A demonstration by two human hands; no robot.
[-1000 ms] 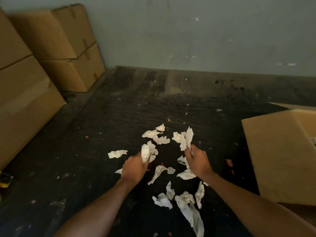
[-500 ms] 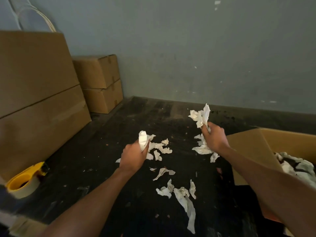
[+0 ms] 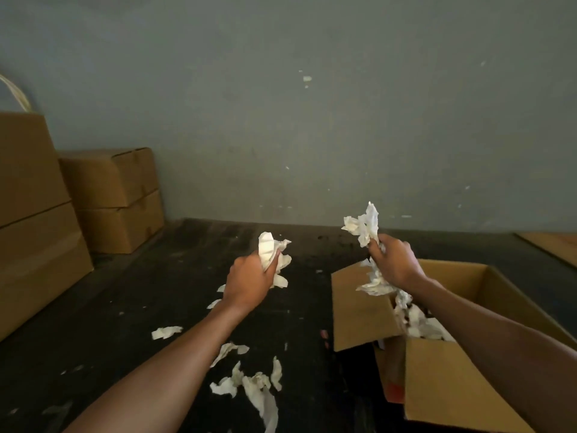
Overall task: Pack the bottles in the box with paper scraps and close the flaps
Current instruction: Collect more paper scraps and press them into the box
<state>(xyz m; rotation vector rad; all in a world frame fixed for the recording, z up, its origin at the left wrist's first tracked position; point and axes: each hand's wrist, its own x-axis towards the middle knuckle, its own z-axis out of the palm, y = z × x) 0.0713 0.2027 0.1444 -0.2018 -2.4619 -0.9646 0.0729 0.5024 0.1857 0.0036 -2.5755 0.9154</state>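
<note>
While both fists grip wads of paper scraps, the right hand (image 3: 394,263) hangs over the open box (image 3: 443,379) to drop padding in; the left hand (image 3: 249,281) waits just left of it. Since a moment ago, both have risen from the scrap-strewn surface (image 3: 131,314); no bottles show.

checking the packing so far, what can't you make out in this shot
- Bottles: head view shows none; paper scraps and the right forearm cover the open box's inside.
- Box's right side: hidden by that forearm, cut off by the frame edge.
- Red thing at the box's near corner: too dim to identify.
</note>
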